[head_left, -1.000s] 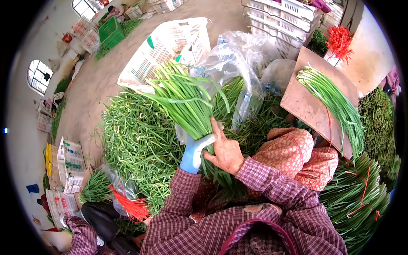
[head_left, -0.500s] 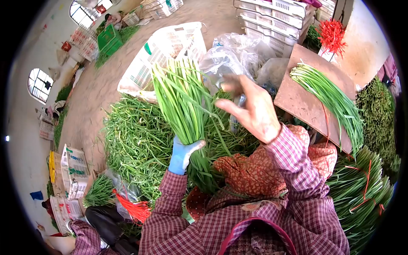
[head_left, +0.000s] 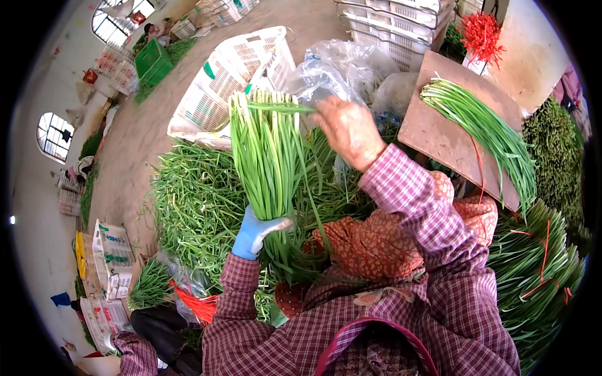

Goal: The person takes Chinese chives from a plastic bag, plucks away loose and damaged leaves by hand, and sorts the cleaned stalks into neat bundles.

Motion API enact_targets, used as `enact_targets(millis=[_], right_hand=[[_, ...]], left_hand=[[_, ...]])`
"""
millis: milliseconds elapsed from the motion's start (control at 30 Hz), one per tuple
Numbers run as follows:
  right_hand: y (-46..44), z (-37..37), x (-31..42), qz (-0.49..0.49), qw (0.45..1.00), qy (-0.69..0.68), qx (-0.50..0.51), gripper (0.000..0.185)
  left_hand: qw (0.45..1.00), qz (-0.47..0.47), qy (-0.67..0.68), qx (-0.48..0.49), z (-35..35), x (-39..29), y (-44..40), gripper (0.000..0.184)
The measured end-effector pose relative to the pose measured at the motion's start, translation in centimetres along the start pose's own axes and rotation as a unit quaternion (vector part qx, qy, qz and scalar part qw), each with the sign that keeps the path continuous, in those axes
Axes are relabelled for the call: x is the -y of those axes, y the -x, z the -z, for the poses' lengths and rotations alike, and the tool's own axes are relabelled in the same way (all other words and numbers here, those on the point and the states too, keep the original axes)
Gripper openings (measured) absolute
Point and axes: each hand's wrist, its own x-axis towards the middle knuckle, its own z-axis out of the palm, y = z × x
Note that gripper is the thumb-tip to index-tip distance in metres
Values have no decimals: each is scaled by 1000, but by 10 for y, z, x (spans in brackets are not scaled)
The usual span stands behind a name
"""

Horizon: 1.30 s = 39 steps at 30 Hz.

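Observation:
My left hand [head_left: 256, 232], in a blue and white glove, is wrapped round the lower part of a bunch of garlic chives [head_left: 266, 156]. The bunch stands nearly upright, pale cut ends at the top and leaves drooping below the glove. My bare right hand [head_left: 352, 130] is closed at the upper right of the bunch, pinching a chive blade [head_left: 282, 108] that lies crosswise over the pale ends. Under and around the bunch spreads a heap of loose chives [head_left: 194, 207]. Another chive bunch [head_left: 483, 128] lies on a brown board [head_left: 433, 119] to the right.
A white plastic basket [head_left: 194, 103] lies beyond the heap, beside clear plastic bags [head_left: 332, 69]. Stacked white crates [head_left: 395, 37] stand behind. Tied chive bundles [head_left: 533, 276] are piled at lower right. Red ties [head_left: 197, 304] lie at lower left, near another person's leg [head_left: 160, 329].
My right hand has gone from open fingers to a pinch on a chive blade, moving slightly up and left. The bunch in my left hand has become more upright.

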Motion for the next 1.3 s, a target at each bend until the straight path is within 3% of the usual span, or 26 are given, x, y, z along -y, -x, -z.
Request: enact_targets(millis=[33,67,167,200,233,300,333,400,433,467,533,600,733,800,833,900,967,1033,1167,1233,1300], right_hand=[[-7,6,-7,-4,999,36,12,16],[-13,11,-19,60,992,106,-37,12],[-40,37,-49,51,980,192,-21,10],[-47,40,-64,91,965,230,-86,9],[-52,54,-71,138,969,152,-142,14],[-53,84,-67,-90,966,242,-7,22],[-44,85,-68,-91,967,239,-5,22],[-23,86,-61,-131,972,111,160,38],[-15,88,-37,-150,933,95,312,61],[-2,70,-38,-92,913,71,392,78],[18,35,-27,-8,943,-25,332,88],[16,10,-5,-19,953,-158,257,91],[22,-31,25,-38,945,-245,212,72],[22,-36,28,-55,942,-250,217,46],[21,-36,26,-52,941,-252,219,46],[16,-32,17,8,961,-224,159,25],[10,-22,7,78,982,-133,112,21],[-1,-8,0,81,988,-45,126,19],[-22,26,-45,9,1000,10,-4,18],[-24,57,-53,-14,998,45,34,22],[-14,54,-57,7,997,-14,78,31]], left_hand=[[1000,2,0,2,3,0,3,51],[1000,5,14,15,6,0,5,55],[999,-8,-20,46,22,10,8,64],[998,8,-10,56,30,19,8,64],[998,24,1,64,37,26,8,64],[997,8,-4,75,50,36,9,61],[995,23,34,96,63,45,10,59],[987,21,98,126,84,66,8,53],[988,19,97,122,84,64,9,53],[986,5,113,125,81,61,10,52],[983,-23,128,132,74,54,10,50],[987,-20,109,120,61,43,14,46],[992,-17,48,111,56,34,19,46],[994,-11,44,102,56,35,22,47],[994,-12,45,98,59,37,24,47],[994,1,64,93,63,39,26,47],[994,-8,59,96,64,39,26,47],[991,-2,62,122,66,41,26,47],[993,7,67,99,76,52,31,47],[985,-14,120,123,84,55,33,53],[982,-18,126,140,96,62,33,51]])
